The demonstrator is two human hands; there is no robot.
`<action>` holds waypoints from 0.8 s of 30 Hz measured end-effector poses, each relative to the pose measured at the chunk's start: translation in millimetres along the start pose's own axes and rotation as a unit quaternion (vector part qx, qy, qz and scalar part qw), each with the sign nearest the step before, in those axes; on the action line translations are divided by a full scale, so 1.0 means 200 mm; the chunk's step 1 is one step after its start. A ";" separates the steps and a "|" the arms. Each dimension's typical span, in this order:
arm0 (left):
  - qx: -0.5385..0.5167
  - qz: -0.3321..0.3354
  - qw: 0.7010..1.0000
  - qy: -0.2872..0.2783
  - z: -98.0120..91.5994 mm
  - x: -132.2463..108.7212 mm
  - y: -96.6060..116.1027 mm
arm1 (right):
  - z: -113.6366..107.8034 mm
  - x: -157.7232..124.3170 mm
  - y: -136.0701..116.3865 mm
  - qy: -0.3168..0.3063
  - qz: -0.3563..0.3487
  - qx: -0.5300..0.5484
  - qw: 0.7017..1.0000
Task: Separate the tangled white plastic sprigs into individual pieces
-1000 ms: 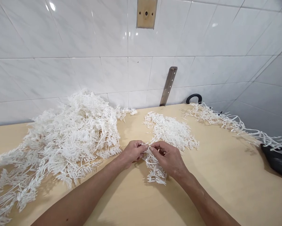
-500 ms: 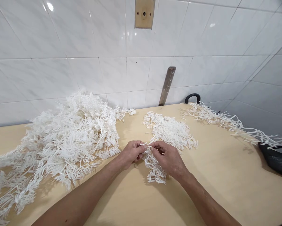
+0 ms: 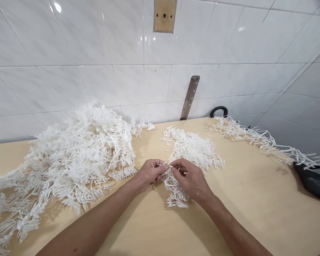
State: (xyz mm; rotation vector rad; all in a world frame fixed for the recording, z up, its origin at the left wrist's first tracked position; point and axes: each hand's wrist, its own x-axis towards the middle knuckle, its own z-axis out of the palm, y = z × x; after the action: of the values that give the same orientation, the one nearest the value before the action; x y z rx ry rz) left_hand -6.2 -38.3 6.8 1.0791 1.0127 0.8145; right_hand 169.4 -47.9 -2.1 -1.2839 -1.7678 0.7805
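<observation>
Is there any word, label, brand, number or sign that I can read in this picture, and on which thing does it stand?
None: no text can be read anywhere.
The white plastic piece held by the left hand and the right hand is plain.
The large white pile, the table, the wall tiles, the brass plate and the metal strip carry no marking.

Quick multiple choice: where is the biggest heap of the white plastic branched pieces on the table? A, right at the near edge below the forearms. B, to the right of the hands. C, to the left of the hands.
C: the biggest heap spreads over the table left of the left hand; only a thin strand lies to the right.
</observation>
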 end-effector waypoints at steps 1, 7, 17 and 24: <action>0.002 -0.001 1.000 0.001 0.00 0.00 0.00 | 0.00 0.00 0.00 0.008 -0.003 -0.003 1.000; 0.000 0.003 1.000 0.000 0.00 0.00 0.00 | 0.00 -0.01 -0.02 0.033 -0.012 -0.005 0.999; -0.012 0.020 1.000 0.011 0.01 0.00 -0.01 | 0.00 0.00 -0.01 0.043 -0.040 -0.042 0.997; 0.024 0.015 1.000 0.011 0.01 0.01 -0.03 | 0.01 0.00 0.00 0.052 -0.037 -0.036 0.997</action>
State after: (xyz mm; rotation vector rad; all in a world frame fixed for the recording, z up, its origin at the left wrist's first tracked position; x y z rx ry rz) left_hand -2.7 -39.1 1.5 1.1300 1.0421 0.8311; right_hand 166.8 -47.9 -3.2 -1.2741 -1.7630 0.6033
